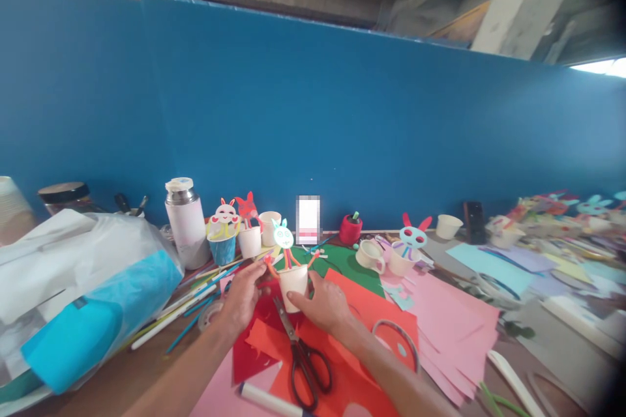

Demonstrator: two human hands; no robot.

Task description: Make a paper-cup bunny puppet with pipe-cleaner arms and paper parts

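A white paper cup (294, 288) stands between my two hands, with a light blue rabbit face (283, 236) on striped stems rising out of it and thin orange arms at its sides. My right hand (327, 303) is wrapped round the cup's right side, thumb across its front. Curled at the left, my left hand (247, 290) pinches the orange arm (270, 265) near its end. Black-handled scissors (304, 358) lie just below the cup on red and orange paper (362, 365).
At the back left stand a white flask (186, 225), a blue cup (223, 249) and a red rabbit figure (248, 208). Pink sheets (454, 332) and another rabbit cup (403, 263) are to the right. A plastic bag (98, 280) fills the left; a marker (271, 401) lies in front.
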